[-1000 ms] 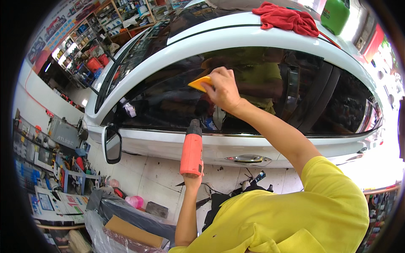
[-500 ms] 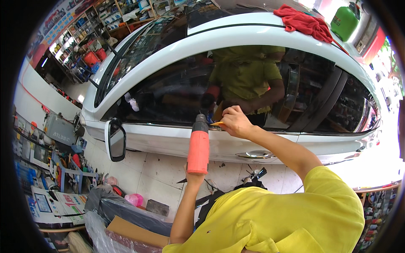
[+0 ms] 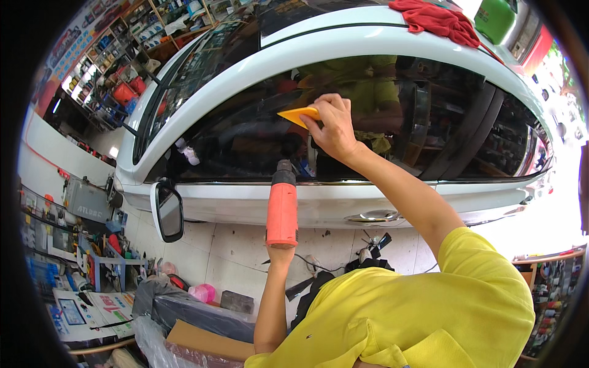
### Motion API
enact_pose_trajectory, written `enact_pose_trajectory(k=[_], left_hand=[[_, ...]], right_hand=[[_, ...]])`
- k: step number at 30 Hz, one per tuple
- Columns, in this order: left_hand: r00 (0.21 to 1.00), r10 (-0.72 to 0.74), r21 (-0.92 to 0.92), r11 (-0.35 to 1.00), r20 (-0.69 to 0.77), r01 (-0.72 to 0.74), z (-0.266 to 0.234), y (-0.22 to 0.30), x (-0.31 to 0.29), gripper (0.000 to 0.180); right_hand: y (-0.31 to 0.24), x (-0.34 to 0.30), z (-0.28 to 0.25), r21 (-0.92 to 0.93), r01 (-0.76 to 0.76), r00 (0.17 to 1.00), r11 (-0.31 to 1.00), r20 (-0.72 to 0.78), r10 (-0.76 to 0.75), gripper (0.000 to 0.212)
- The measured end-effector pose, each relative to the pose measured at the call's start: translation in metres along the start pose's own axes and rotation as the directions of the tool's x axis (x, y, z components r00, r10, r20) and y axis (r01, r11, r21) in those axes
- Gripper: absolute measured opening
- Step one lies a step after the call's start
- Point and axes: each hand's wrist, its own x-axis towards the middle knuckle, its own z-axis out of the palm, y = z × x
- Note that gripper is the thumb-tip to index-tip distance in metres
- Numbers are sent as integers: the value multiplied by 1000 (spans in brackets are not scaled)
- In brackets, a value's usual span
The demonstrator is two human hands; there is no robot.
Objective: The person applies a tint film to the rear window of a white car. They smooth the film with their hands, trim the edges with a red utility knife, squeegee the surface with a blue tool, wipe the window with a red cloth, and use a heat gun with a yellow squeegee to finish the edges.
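A red heat gun (image 3: 283,211) with a dark nozzle is held upright in my left hand (image 3: 280,255), its tip pointed at the lower part of a dark car side window (image 3: 239,135). Most of the left fingers are hidden behind the gun's body. My right hand (image 3: 335,126) pinches a yellow-orange squeegee card (image 3: 299,116) in front of the glass, higher than the nozzle. Whether the card's edge touches the pane I cannot tell. The window belongs to a white car (image 3: 319,199), and my shirt and hands are mirrored in it.
A side mirror (image 3: 168,211) juts out left of the window. On the roof lie a red cloth (image 3: 434,23) and a green spray bottle (image 3: 496,21). Lower left are a cardboard box (image 3: 208,341), plastic wrapping and a tool bench. A black cable runs along the tiled floor.
My right hand has lifted the squeegee card from the window's lower edge to mid-pane, slightly left. The heat gun has shifted a little left and down.
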Motion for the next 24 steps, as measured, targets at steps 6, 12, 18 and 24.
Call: enact_pose_trajectory(k=[6,12,18,24], left_hand=[[960,-251,-589,759,126,276,0,-50,-42,54],[984,143,236,958,103,-164,-23,-13,-71,58],[991,120,-3,993,-59,-121,-17,-23,-46,46],[972,-233,-225,949,-30,220,-16,-58,-14,38]], right_hand=[[-12,-40,28,-6,209,957,978,207,-204,23],[-20,-111,40,73,339,823,938,460,-333,22],[-24,-108,7,173,127,923,977,340,-181,24],[-19,-94,-31,94,24,957,995,287,-51,26]])
